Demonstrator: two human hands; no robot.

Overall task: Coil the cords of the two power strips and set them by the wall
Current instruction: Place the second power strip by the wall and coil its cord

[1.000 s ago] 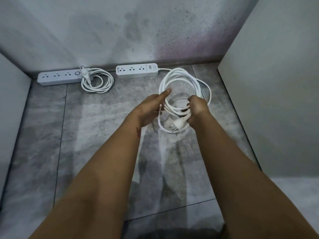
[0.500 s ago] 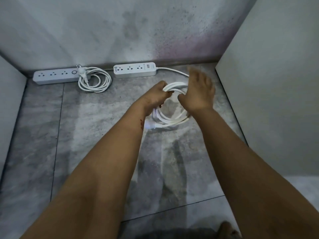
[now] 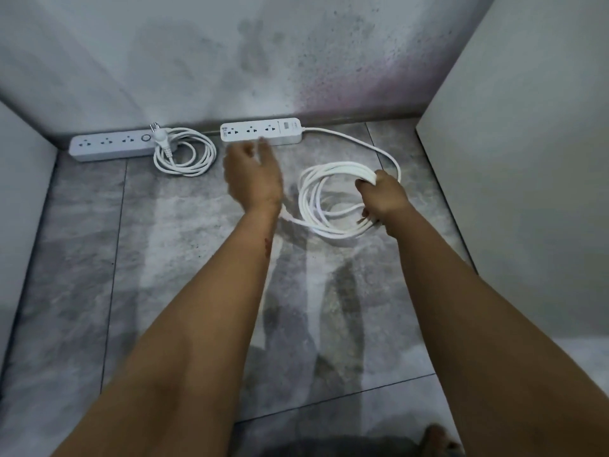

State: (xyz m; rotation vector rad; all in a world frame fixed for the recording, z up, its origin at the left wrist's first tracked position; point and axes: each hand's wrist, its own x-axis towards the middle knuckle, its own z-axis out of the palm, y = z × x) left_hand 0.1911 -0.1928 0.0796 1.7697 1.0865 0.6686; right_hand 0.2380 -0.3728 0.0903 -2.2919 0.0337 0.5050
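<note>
Head view: a grey tiled floor point(image 3: 171, 245) closed in by a stained back wall point(image 3: 296, 54), a pale panel on the left point(image 3: 19, 179) and a pale panel on the right point(image 3: 514, 133).
Left power strip point(image 3: 108, 146): lies flat along the floor's back edge, near the back left corner, long side against the wall.
Its cord point(image 3: 192, 158): wound in a flat round coil on the floor just right of that strip, with the plug point(image 3: 161, 141) lying over the strip's right end, pins toward the wall.
Right power strip point(image 3: 260, 131): lies flat along the back edge at the middle, just right of the first coil and apart from it.
Second cord point(image 3: 311, 196): leaves the right end of that strip, curves along the floor toward the right panel and joins a bundle of loops in front of the strip; whether the loops rest on the floor or hang above it cannot be told. One loose end runs out from the loops toward the left wrist.
Right hand point(image 3: 384, 196): fingers curled round the right side of the loops, gripping them together.
Left hand point(image 3: 253, 176): blurred, fingers spread and straight, holding nothing, reaching to the front edge of the right strip; contact cannot be told.
In the way: the left hand covers part of the right strip's front edge; both forearms cross the middle of the floor.
Open room: bare tile between the right strip's end and the back right corner, crossed only by the cord, and wide bare tile along the left panel.
Near edge: a bare foot point(image 3: 438, 440) shows at the bottom.
</note>
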